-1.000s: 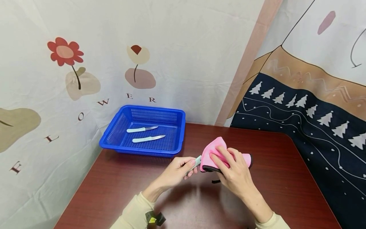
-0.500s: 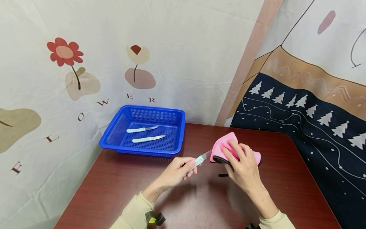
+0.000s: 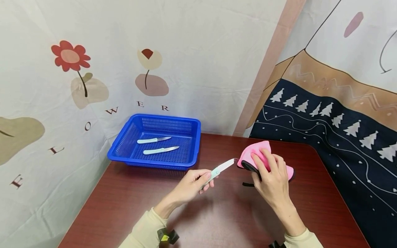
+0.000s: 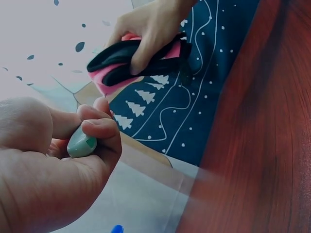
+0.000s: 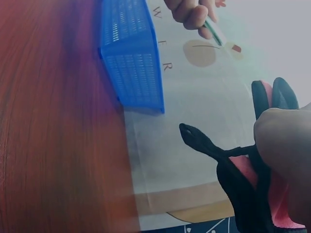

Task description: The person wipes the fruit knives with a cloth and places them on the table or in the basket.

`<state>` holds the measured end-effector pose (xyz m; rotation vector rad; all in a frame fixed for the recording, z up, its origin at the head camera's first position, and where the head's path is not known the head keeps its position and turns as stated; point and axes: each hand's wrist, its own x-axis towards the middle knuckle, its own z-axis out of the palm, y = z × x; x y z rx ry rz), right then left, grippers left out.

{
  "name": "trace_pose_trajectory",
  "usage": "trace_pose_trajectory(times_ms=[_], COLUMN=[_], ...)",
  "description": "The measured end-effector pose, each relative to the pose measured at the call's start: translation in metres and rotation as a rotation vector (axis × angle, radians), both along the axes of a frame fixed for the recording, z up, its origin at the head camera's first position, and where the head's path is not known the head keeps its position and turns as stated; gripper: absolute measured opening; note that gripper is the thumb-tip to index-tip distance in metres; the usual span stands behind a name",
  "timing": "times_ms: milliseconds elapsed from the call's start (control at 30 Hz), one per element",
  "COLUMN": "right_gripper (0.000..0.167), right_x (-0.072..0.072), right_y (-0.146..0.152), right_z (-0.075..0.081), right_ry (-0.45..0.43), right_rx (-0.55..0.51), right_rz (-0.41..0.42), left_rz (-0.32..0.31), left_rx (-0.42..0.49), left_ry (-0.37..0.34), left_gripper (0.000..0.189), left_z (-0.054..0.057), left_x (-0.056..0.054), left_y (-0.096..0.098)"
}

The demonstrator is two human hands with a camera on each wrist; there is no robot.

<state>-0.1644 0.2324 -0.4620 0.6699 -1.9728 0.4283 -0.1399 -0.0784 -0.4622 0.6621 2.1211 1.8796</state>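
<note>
My left hand (image 3: 191, 185) grips a small knife (image 3: 213, 174) by its pale mint handle, blade pointing up and to the right. In the left wrist view the handle's butt end (image 4: 81, 144) pokes out between the curled fingers. My right hand (image 3: 273, 177) pinches a folded pink cloth (image 3: 255, 153) with black edging. The cloth's left corner is at the blade's tip, and most of the blade shows bare. A black loop (image 5: 197, 138) hangs from the cloth in the right wrist view. Both hands are held above the table.
A blue plastic basket (image 3: 124, 159) stands at the table's back left. Inside lie two similar knives, one knife (image 3: 154, 140) behind another knife (image 3: 161, 150). The brown table (image 3: 297, 206) meets printed fabric hangings (image 3: 211, 69) behind.
My right hand has drawn the cloth to the right and slightly away along the blade, baring it nearly to the tip. The left hand with the knife has stayed almost still.
</note>
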Motion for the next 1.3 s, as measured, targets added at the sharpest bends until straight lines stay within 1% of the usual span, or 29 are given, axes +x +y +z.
trace_pose_trajectory(times_ms=[133,300,500,600,800,933,1033,1300], right_gripper=[0.036,0.037,0.033,0.032,0.035,0.037,0.038,0.037], right_x=[0.003,0.009,0.016,0.02,0.025,0.026,0.027,0.024], right_y=[-0.004,-0.016,-0.034,-0.04,-0.049,-0.052,-0.053,-0.052], right_z=[0.004,0.011,0.016,0.014,0.006,0.002,0.0,-0.001], right_ry=[0.044,0.096,0.155,0.151,0.098,0.087,0.074,0.063], right_rx=[-0.021,-0.025,0.035,0.09,0.207,0.268,0.291,0.274], right_rz=[0.034,0.106,0.222,0.266,0.341,0.354,0.35,0.306], left_rz=[0.004,0.014,0.015,0.001,-0.017,-0.01,-0.014,-0.042], left_rx=[0.005,-0.005,-0.008,0.0,0.001,-0.007,-0.001,0.012], left_ry=[-0.005,0.004,0.002,0.003,0.016,0.008,0.016,0.046], left_gripper=[0.035,0.034,0.036,0.037,0.034,0.033,0.035,0.035], left_z=[-0.001,-0.001,-0.001,0.0,0.002,0.004,0.004,0.004], left_x=[-0.001,-0.002,-0.003,-0.003,-0.001,0.0,0.001,0.0], left_y=[0.0,0.0,0.002,0.003,0.003,0.003,0.003,0.001])
